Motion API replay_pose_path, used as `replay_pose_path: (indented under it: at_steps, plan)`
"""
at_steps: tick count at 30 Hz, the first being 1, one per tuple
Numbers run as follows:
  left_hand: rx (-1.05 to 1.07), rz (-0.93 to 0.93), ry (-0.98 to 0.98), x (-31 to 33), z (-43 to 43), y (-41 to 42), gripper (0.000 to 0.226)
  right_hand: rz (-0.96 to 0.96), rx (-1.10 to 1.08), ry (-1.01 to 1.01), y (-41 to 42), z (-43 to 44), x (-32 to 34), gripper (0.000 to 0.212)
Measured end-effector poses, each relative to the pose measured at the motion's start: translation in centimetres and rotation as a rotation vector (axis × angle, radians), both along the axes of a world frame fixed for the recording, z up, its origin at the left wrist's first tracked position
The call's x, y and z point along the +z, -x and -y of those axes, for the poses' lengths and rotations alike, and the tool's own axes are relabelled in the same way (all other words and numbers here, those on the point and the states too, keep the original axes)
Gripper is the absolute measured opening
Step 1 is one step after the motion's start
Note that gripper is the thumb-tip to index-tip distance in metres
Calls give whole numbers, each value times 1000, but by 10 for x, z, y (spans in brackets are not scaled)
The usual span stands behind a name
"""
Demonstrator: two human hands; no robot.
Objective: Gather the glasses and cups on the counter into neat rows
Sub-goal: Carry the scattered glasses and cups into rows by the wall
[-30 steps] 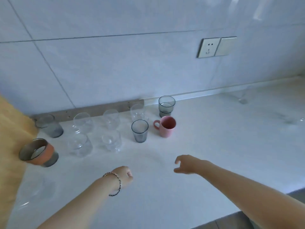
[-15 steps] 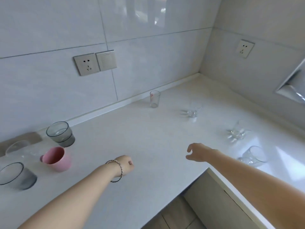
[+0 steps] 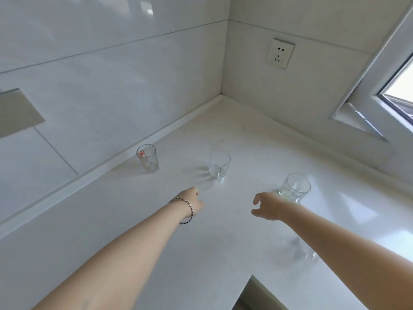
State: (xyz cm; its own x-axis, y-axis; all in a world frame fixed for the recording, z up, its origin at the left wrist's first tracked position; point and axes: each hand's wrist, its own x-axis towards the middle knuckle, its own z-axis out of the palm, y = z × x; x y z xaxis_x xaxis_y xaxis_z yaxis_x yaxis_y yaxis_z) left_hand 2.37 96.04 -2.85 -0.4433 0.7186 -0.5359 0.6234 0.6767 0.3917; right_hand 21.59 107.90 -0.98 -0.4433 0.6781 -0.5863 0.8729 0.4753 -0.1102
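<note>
On the white counter (image 3: 156, 231) stand loose clear glasses. A small glass with red print (image 3: 147, 158) is near the back wall. A clear handled glass (image 3: 219, 164) stands in the middle. Another clear glass (image 3: 296, 188) is to the right, just beyond my right hand (image 3: 269, 209), whose fingers are spread and hold nothing. A fourth clear glass (image 3: 305, 251) shows blurred under my right forearm. My left hand (image 3: 193, 201), with a bracelet at the wrist, is loosely curled with nothing in it, a short way in front of the handled glass.
The counter turns a corner at the far right. A wall socket (image 3: 280, 53) sits on the side wall and an open window frame (image 3: 366, 108) juts over the counter's right side. The counter's front edge cuts in at the bottom (image 3: 252, 278).
The view has swung right, away from the rows of glasses and the pink mug, to the corner with the loose glasses. Both hands have reached forward, closer to those glasses.
</note>
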Motion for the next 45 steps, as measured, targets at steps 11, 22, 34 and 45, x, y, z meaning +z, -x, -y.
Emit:
replay_pose_path:
  at_steps: [11, 22, 34, 45]
  plan:
    - [61, -122, -31, -38, -172, 28, 84, 73, -98, 90, 23, -78, -48, 46]
    - [67, -150, -130, -29, -91, 9, 83, 45, -60, 142, 9, -28, -40, 45]
    - [300, -168, -103, 28, 170, -27, 86, 11, 267, 92, 12, 126, -5, 47]
    - [724, -169, 6, 23, 454, -22, 76, -13, 712, 97, 87, 334, 13, 46]
